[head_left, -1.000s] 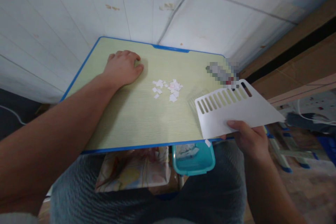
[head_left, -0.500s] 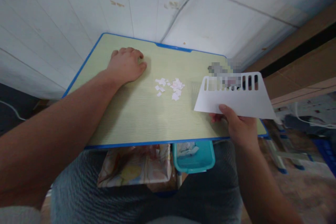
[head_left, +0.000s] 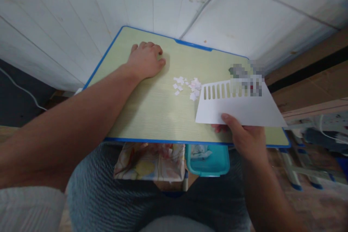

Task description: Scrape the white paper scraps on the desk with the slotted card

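Note:
My right hand [head_left: 243, 134] grips a white paper sheet [head_left: 217, 110] with a row of slots cut along its far side. The thumb lies on top and the fingers are underneath. The sheet's left edge is at the right side of some small white paper scraps [head_left: 194, 88], and I cannot tell whether it touches them. These scraps lie in two loose clusters on the pale table [head_left: 154, 112]. Beyond them on the left, my left hand [head_left: 146, 59] rests on the tabletop, palm down, with bent fingers and the thumb apart, holding nothing.
Below the table's near edge are a turquoise plastic tub [head_left: 209, 168] with whitish pieces inside and a patterned open container [head_left: 149, 170]. A blurred-out object [head_left: 239, 70] lies at the table's far right corner. A white panelled wall [head_left: 168, 3] stands behind.
My right hand has brought the slotted sheet leftward, close to the scraps, and the sheet has turned slightly. My left hand stays put on the table. The whole view has shifted.

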`<state>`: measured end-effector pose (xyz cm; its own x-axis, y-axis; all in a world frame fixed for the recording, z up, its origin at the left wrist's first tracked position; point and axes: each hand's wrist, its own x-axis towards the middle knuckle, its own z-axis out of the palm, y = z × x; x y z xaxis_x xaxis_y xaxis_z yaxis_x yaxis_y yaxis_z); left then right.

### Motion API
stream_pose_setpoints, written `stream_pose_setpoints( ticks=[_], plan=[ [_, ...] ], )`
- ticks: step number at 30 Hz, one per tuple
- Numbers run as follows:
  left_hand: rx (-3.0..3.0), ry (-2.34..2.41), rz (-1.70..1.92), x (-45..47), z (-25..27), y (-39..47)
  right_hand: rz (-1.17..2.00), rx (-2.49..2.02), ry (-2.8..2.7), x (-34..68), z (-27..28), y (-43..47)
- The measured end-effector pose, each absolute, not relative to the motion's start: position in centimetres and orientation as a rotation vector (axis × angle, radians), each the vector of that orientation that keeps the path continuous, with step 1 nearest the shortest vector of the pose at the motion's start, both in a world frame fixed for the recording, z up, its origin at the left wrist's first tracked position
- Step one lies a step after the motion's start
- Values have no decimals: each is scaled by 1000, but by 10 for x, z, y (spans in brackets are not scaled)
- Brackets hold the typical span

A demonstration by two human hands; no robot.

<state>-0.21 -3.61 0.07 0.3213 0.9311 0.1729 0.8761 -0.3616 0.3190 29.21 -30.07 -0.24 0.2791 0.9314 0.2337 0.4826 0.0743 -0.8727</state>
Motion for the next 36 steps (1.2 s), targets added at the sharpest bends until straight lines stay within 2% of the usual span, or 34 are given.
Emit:
stream_pose_setpoints(
  ticks=[10,18,36],
  plan=[
    [2443,1748,386,6,15,-51,529,-1567,-1032,331,10,-281],
    [2461,1723,397,5,14,-51,495,-1611,-1147,363,45,-273],
    [2428,1721,449,5,13,-50,790,-1562,-1330,314,38,-254]
  ],
)
